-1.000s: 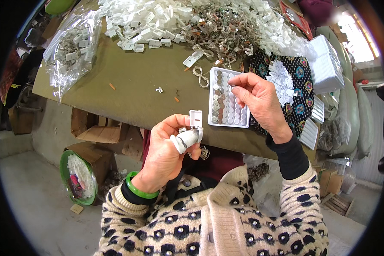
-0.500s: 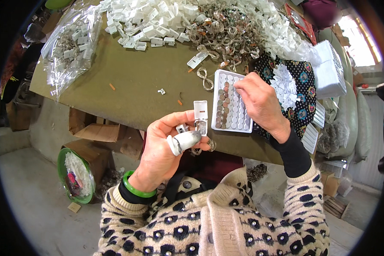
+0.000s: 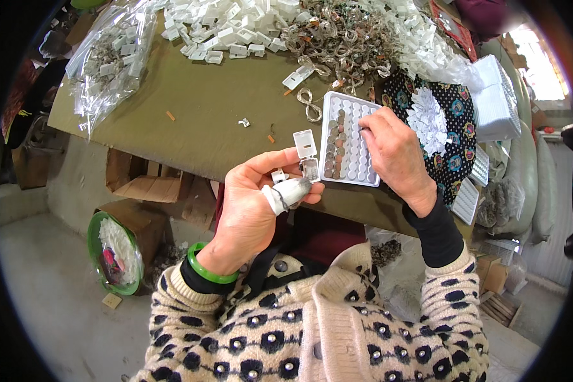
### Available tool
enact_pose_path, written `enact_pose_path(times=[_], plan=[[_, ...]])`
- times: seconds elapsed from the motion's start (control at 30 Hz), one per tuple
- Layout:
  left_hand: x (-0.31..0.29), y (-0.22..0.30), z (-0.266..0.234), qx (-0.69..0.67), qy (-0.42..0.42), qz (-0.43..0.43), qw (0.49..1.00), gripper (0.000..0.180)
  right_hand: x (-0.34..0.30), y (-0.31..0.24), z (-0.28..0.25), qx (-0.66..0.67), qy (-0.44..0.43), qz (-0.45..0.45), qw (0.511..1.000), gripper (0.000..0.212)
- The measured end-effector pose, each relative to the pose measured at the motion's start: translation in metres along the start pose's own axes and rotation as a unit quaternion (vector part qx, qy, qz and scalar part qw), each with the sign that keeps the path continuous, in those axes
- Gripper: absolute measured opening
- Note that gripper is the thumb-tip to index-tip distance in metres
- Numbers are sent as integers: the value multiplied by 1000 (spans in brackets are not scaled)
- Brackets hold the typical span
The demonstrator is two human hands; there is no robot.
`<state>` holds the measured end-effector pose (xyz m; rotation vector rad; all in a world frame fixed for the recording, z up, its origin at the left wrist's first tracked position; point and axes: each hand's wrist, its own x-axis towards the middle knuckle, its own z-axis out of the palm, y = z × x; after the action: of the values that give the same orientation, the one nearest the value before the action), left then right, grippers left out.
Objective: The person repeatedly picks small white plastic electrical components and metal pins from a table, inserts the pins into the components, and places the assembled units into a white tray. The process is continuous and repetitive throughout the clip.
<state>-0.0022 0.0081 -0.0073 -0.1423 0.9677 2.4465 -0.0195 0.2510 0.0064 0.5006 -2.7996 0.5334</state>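
Note:
My left hand holds a small white hinged plastic case, its lid tipped up and its hollow facing me. A white cover with a dark tip wraps the thumb, which presses on the case's lower part. A second small white plastic piece sits between the fingers of this hand. Just right of the case lies a white tray with rows of round button cells, some pale, some brownish. Over the tray's right side, my right hand has thumb and fingers pinched, with a small dark edge of a button cell at the tips.
Piles of white plastic cases and coiled clear wires cover the table's far side. A clear bag of parts lies at left. Beyond the tray are a dark patterned cloth with white pieces and stacked white trays. A green basin stands below.
My left hand has moved slightly right and up with the case, which now tilts more. My right fingers have shifted slightly right over the tray, and a dark edge shows at their tips.

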Motion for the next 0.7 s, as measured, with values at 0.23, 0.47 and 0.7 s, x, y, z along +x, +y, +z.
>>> enact_pose_path(times=[0.23,0.47,0.7], plan=[[-4,-5,3,90,15,16,996,35,-9,-45,-6,154,64,-17,986,15],[-5,-8,8,99,-4,14,995,36,-17,-76,6,106,109,-116,982,26],[-8,-9,11,94,-4,-1,996,35,-23,-77,-3,183,126,-44,974,30]])
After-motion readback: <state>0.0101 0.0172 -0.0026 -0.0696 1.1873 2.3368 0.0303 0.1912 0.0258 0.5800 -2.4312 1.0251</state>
